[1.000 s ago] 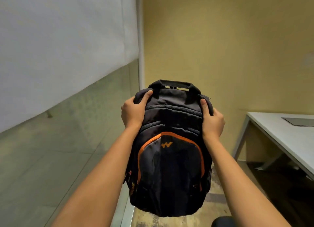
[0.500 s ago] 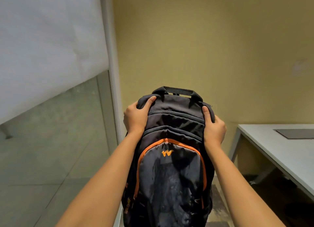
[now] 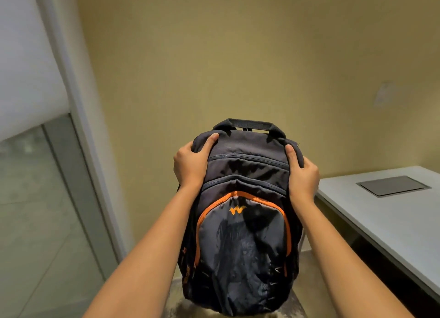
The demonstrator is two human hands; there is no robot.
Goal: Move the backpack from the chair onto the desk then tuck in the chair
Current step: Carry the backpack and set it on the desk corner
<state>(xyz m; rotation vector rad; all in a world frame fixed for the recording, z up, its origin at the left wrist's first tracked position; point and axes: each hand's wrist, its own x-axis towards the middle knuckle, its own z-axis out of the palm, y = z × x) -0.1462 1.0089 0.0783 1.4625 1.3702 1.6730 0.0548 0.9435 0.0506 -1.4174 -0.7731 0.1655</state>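
Note:
A dark grey backpack (image 3: 242, 227) with orange zip trim and an orange logo hangs upright in the air in front of me, its front pocket facing me. My left hand (image 3: 190, 165) grips its upper left shoulder and my right hand (image 3: 302, 174) grips its upper right shoulder, thumbs on the front. The white desk (image 3: 381, 213) stands to the right, its near corner just beside my right wrist. The chair is out of sight.
A dark rectangular panel (image 3: 392, 185) lies flat in the desk top. A yellow wall fills the background. At the left are a white frame post (image 3: 78, 117) and a glass partition (image 3: 35, 210). Patterned floor shows below the bag.
The view has swung to the right: the glass partition slid toward the left edge and more of the desk has come in. Both hands keep the same hold on the backpack.

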